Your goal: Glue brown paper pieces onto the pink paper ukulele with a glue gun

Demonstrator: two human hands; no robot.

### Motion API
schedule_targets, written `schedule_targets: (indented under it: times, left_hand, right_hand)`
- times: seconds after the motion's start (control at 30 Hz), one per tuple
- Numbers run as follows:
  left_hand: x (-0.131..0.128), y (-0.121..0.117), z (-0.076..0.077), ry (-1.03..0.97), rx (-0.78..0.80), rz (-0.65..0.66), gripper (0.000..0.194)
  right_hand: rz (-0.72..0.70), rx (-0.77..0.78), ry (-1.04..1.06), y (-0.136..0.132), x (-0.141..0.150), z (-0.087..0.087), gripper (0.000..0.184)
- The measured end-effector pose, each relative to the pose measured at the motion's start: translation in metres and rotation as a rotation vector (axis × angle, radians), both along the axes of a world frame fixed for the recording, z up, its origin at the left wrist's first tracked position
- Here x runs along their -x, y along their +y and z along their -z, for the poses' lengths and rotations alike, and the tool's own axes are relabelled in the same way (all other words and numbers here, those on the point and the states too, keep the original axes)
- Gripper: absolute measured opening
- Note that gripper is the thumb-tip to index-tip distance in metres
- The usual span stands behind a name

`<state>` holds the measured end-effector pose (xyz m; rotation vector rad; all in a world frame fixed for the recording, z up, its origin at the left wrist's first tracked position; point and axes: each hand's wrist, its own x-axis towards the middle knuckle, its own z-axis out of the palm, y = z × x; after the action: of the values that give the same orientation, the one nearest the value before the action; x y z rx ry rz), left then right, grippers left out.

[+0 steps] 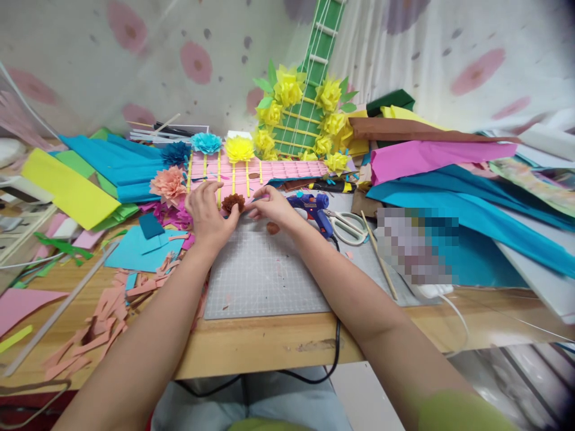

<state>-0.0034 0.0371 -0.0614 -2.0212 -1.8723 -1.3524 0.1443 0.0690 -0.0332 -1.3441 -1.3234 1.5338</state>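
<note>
A brown paper flower [233,204] sits at the near edge of a pink paper guitar [256,187], between my two hands. My left hand [207,215] lies at the guitar's left part, fingers apart, its thumb against the lower side of the brown flower. From the right, my right hand [272,208] reaches to the flower's edge, with fingers bent and loosely apart. A salmon flower [168,184], a dark blue flower [176,154], a light blue flower [206,142] and a yellow flower [239,149] stand around the guitar's body.
A blue glue gun [314,206] and white-handled scissors [348,227] lie right of my right hand on a grey cutting mat [269,275]. Behind stands a green guitar [309,90] with yellow flowers. Salmon paper scraps [103,317] cover the left; folded blue paper [449,197] lies right.
</note>
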Motion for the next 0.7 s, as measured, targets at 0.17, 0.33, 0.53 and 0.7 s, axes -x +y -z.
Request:
schedule_targets:
  times: [0.17,0.33,0.53,0.7]
  left_hand:
    - [-0.011,-0.012,-0.006,0.027,-0.161,0.069,0.030]
    - [-0.036,-0.024,-0.001,0.104,0.003,0.358,0.023]
    - [-0.055,-0.025,0.015,0.207,0.366,0.264,0.021]
    - [-0.057,-0.021,0.020,0.097,0.451,0.174,0.020]
  right_hand:
    - [-0.079,-0.192,-0.098,-0.011,-0.028,-0.030,0.022]
    - [0.057,-0.645,-0.178,-0.015,-0.080,-0.047,0.015]
    - [0.355,-0.625,-0.183,-0.013,-0.133,-0.011,0.025]
    - [0.475,-0.588,-0.345,-0.022,-0.139,0.030,0.049]
